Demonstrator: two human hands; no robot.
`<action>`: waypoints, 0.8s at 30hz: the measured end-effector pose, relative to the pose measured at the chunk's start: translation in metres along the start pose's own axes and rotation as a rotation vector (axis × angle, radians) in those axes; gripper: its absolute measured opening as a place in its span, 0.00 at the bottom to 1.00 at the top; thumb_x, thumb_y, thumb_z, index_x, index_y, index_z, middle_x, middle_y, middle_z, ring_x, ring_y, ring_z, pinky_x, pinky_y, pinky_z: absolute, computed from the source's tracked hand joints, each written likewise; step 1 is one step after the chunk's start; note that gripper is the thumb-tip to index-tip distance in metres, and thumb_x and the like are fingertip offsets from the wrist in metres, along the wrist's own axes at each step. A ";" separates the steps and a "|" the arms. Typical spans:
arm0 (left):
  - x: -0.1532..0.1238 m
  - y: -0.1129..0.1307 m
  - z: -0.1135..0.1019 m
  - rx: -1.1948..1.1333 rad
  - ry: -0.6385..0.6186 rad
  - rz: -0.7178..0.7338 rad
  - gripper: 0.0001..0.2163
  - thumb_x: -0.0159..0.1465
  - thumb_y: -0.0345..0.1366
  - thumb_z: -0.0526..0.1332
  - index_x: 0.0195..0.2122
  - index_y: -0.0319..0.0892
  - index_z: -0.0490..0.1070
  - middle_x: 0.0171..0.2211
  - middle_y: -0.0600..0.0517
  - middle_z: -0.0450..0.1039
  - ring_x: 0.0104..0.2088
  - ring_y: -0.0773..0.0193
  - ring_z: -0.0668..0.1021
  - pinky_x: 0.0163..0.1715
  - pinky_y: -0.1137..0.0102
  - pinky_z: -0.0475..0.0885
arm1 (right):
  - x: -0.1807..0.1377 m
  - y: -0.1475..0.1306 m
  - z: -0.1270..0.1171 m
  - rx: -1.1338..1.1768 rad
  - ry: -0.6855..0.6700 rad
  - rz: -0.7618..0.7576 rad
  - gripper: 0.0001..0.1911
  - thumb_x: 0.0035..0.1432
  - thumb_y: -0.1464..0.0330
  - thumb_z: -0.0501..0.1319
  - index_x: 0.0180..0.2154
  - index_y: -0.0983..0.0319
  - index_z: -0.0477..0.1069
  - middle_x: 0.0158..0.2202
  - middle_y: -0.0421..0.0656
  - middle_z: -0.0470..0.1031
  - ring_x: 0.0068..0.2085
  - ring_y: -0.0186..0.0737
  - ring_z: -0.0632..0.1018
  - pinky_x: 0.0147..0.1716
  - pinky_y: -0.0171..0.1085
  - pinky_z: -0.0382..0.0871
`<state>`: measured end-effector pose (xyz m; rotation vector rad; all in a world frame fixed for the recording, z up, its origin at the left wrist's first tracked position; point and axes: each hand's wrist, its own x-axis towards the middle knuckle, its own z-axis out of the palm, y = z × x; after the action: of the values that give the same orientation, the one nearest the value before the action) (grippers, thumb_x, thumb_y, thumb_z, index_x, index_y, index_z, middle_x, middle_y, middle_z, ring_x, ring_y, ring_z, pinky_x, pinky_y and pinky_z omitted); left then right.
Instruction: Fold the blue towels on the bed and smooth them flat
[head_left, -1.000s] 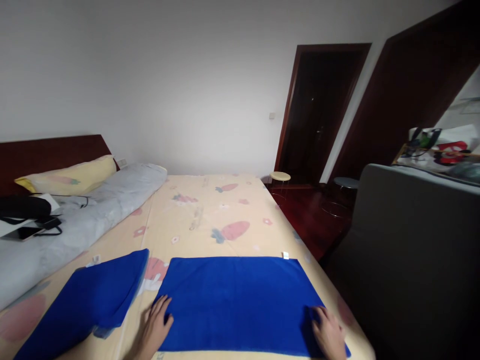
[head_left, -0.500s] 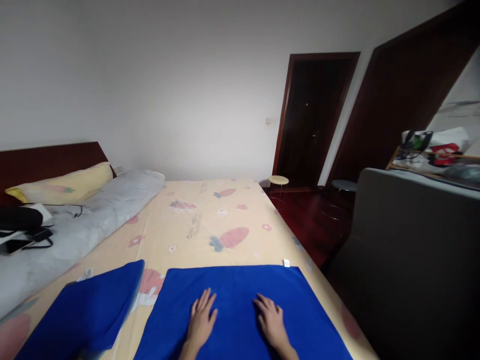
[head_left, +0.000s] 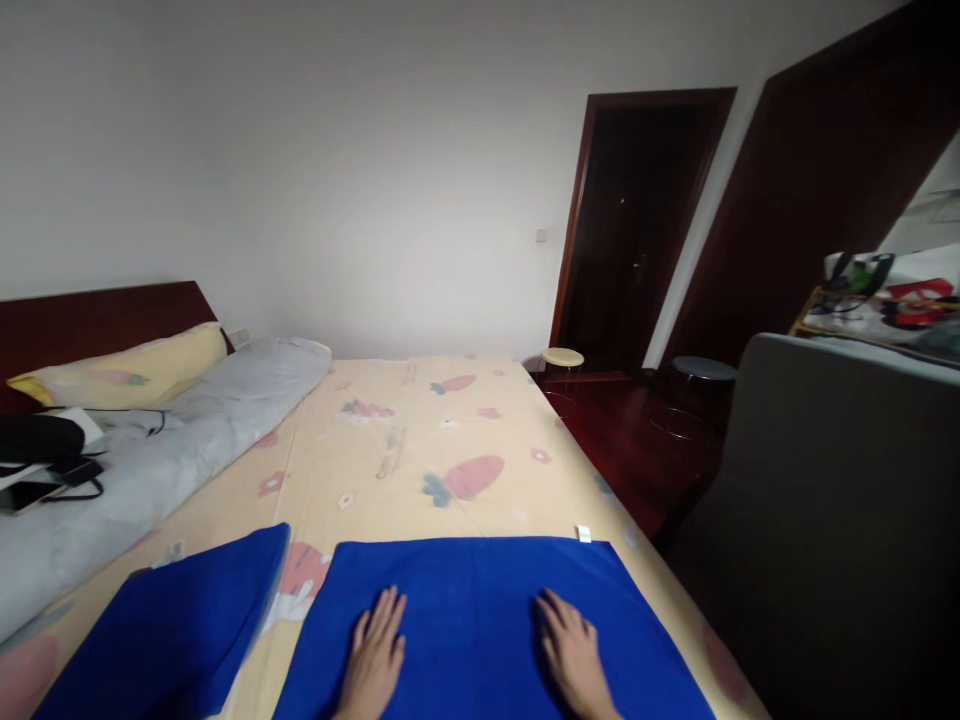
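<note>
Item: one blue cloth (head_left: 469,630), spread flat on the bed (head_left: 390,500), white tag (head_left: 584,534) at its far edge. My left hand (head_left: 376,645): palm down over the cloth's left half, fingers outstretched, slightly apart. My right hand (head_left: 571,645): palm down over its right half, fingers loosely apart. Second blue cloth (head_left: 176,620): folded, on the bed, left of the first.

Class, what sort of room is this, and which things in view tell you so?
Most likely a bedroom: a wide bed sheet with a carrot print, a dark headboard at the left, and a yellow pillow in front of it.
</note>
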<state>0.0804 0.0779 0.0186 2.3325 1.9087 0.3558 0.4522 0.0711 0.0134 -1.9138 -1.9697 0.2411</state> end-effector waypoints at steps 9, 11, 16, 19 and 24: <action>0.074 0.058 0.036 0.021 -0.081 0.064 0.25 0.68 0.36 0.42 0.66 0.54 0.47 0.69 0.56 0.48 0.67 0.62 0.56 0.65 0.55 0.55 | 0.054 -0.070 0.028 0.093 -0.253 -0.201 0.26 0.65 0.53 0.43 0.62 0.46 0.58 0.66 0.41 0.59 0.64 0.49 0.62 0.62 0.57 0.51; 0.082 0.016 0.023 0.094 -0.079 -0.108 0.24 0.69 0.40 0.41 0.66 0.53 0.48 0.69 0.54 0.47 0.68 0.60 0.55 0.65 0.53 0.52 | 0.066 -0.023 0.015 0.012 -0.200 -0.091 0.28 0.64 0.50 0.42 0.62 0.47 0.57 0.67 0.41 0.58 0.65 0.49 0.60 0.62 0.59 0.50; 0.089 -0.079 -0.005 0.217 -0.064 -0.382 0.26 0.68 0.48 0.42 0.67 0.52 0.45 0.70 0.53 0.43 0.69 0.59 0.50 0.65 0.50 0.47 | 0.088 0.093 -0.010 -0.194 -0.096 0.246 0.33 0.63 0.50 0.40 0.66 0.53 0.48 0.70 0.42 0.47 0.69 0.45 0.49 0.64 0.57 0.44; 0.089 -0.098 -0.005 0.224 -0.053 -0.440 0.27 0.67 0.49 0.41 0.68 0.52 0.43 0.71 0.53 0.41 0.69 0.61 0.48 0.65 0.52 0.47 | 0.089 0.126 -0.007 -0.262 -0.057 0.325 0.35 0.63 0.49 0.38 0.67 0.54 0.43 0.71 0.42 0.43 0.70 0.43 0.46 0.65 0.55 0.43; 0.096 -0.106 -0.014 0.209 -0.145 -0.473 0.28 0.67 0.50 0.41 0.68 0.53 0.42 0.71 0.51 0.36 0.70 0.59 0.46 0.64 0.50 0.47 | 0.099 0.137 -0.006 -0.373 -0.155 0.389 0.35 0.62 0.48 0.41 0.67 0.53 0.43 0.71 0.42 0.41 0.70 0.44 0.44 0.65 0.54 0.41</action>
<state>-0.0067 0.1928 0.0188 1.8556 2.4229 -0.0587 0.5807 0.1756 -0.0183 -2.5888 -1.8158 0.1332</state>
